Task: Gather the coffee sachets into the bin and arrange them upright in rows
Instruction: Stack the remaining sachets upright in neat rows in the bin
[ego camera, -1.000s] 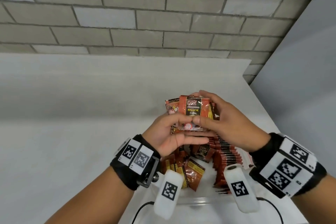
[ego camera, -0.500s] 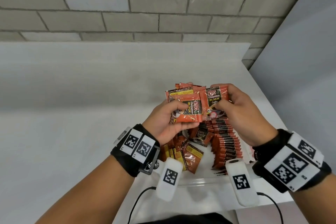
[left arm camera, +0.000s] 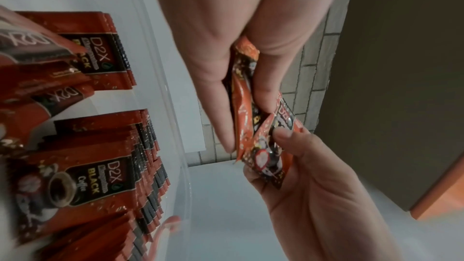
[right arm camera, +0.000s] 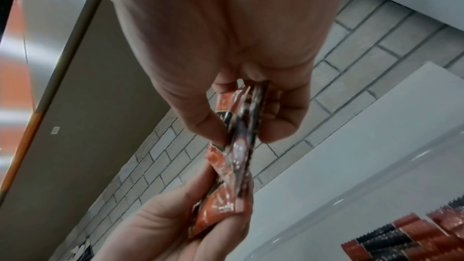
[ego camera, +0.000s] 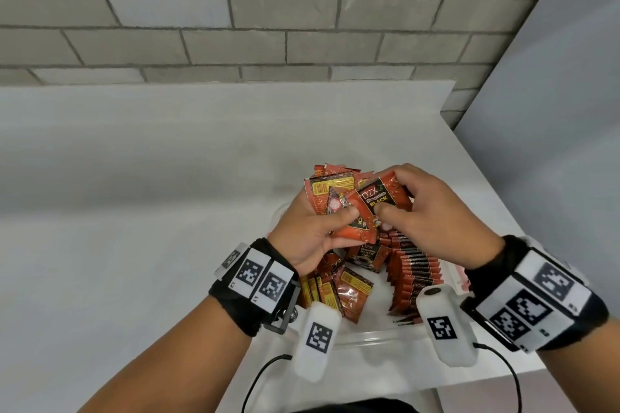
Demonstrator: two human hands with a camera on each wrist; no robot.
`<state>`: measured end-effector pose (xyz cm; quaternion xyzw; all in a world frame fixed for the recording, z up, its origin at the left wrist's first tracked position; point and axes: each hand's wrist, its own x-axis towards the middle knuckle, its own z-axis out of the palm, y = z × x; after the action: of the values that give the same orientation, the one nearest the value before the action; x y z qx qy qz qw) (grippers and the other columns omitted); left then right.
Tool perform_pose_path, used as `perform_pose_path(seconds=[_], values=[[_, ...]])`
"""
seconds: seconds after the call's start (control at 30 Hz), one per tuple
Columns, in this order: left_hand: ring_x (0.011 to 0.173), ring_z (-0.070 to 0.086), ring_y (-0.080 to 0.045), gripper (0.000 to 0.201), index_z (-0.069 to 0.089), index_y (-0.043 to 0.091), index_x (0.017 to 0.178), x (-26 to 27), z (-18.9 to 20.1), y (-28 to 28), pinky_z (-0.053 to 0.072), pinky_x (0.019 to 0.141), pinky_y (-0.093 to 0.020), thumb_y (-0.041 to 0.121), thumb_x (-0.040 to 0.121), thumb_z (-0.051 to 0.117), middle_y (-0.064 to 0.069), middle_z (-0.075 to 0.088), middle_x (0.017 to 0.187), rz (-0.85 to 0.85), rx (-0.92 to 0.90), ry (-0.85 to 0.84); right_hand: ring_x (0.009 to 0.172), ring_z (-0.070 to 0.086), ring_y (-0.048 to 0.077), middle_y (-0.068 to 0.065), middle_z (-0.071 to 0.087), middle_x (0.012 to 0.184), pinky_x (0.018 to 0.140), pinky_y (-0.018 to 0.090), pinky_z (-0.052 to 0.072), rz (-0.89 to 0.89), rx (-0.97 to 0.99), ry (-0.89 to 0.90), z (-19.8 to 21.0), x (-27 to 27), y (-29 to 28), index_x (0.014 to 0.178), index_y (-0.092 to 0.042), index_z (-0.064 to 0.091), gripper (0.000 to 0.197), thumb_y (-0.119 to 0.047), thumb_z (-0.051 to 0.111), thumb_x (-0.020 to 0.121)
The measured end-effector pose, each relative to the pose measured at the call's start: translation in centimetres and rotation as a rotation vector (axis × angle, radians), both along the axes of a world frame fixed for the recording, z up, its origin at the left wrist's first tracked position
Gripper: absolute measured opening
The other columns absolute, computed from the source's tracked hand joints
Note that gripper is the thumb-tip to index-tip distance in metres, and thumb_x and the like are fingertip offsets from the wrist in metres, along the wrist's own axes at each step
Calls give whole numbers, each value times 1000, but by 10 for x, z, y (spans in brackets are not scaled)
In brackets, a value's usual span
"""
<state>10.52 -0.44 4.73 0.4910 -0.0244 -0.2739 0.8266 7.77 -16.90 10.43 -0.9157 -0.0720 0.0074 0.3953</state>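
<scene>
One row (ego camera: 416, 273) stands in the bin (ego camera: 372, 337) (some sachets (ego camera: 339, 288) lie loose), while the left hand (ego camera: 308, 235) grips a bunch (ego camera: 330, 193) and the right hand (ego camera: 432, 211) pinches one sachet (ego camera: 377, 201).

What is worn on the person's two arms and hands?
Both forearms are bare, with no sleeves. Each wrist carries a black band with white square-code tags. A white capsule-shaped unit with a code marker hangs beneath each wrist, trailing a thin black cable.

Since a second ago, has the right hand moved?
Yes. The right hand has drawn its coffee sachet rightwards off the left hand's bunch, judged against the row in the clear bin.
</scene>
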Motion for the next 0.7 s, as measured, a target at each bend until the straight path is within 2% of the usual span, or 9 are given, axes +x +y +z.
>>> perform_pose_path(seconds=[0.07, 0.13, 0.23, 0.3, 0.37, 0.47, 0.53, 0.6, 0.7], values=[[104, 65, -32, 58, 51, 11, 129, 0, -1, 0, 56, 81, -51, 5, 73, 65, -14, 66, 117, 9, -14, 10, 80, 63, 7, -5, 66, 93, 70, 22, 52, -1, 49, 46, -1, 1, -1, 92, -25, 59, 14, -14, 65, 86], [102, 67, -30, 56, 52, 11, 128, 0, -1, 0, 57, 79, -49, 7, 73, 64, -12, 68, 114, 17, -33, 34, 76, 66, 7, -5, 70, 87, 74, 29, 55, -10, 114, 88, -1, 3, -1, 91, -25, 61, 13, -14, 67, 85], [106, 65, -32, 57, 49, 9, 131, 0, -1, 0, 55, 82, -52, 11, 76, 64, -13, 66, 117, 16, -70, 66, 80, 68, 16, -2, 72, 89, 79, 42, 56, -36, 133, 99, -6, 6, -4, 92, -22, 63, 12, -13, 68, 85], [108, 63, -35, 53, 47, 10, 133, 2, -1, 1, 52, 85, -56, 13, 83, 65, -16, 65, 120, 22, -135, 118, 82, 69, 17, -1, 72, 90, 80, 46, 55, -71, 142, 92, -9, 8, -7, 93, -21, 63, 12, -14, 68, 85], [107, 63, -36, 47, 50, 9, 130, 4, -1, 2, 51, 87, -57, 13, 84, 57, -18, 64, 121, -14, -248, 164, 85, 69, 18, -1, 72, 92, 81, 47, 55, -110, 188, 95, -13, 8, -10, 95, -20, 65, 13, -13, 68, 84], [109, 62, -37, 48, 50, 9, 128, 6, -3, 4, 51, 87, -57, 10, 80, 48, -20, 62, 123, 12, -319, 192, 85, 70, 15, -2, 73, 93, 81, 43, 56, -128, 265, 130, -15, 4, -14, 99, -20, 66, 17, -10, 67, 85], [111, 60, -37, 45, 51, 11, 128, 7, -4, 5, 52, 86, -54, 4, 84, 46, -19, 61, 124, 56, -310, 197, 85, 70, 19, 1, 74, 92, 80, 39, 56, -133, 365, 165, -14, 2, -16, 98, -17, 67, 18, -5, 66, 85], [107, 62, -34, 38, 53, 13, 124, 7, -3, 6, 53, 85, -50, 0, 91, 41, -16, 64, 116, 93, -272, 178, 85, 69, 24, 7, 74, 94, 77, 34, 57, -176, 545, 205, -13, 2, -18, 98, -10, 68, 18, 0, 63, 84], [99, 65, -34, 34, 54, 16, 115, 9, -3, 5, 56, 81, -50, -6, 92, 43, -14, 65, 110, 95, -213, 132, 80, 68, 24, 15, 71, 96, 71, 31, 58, -267, 810, 271, -13, 3, -20, 95, -4, 64, 14, 3, 60, 83]])
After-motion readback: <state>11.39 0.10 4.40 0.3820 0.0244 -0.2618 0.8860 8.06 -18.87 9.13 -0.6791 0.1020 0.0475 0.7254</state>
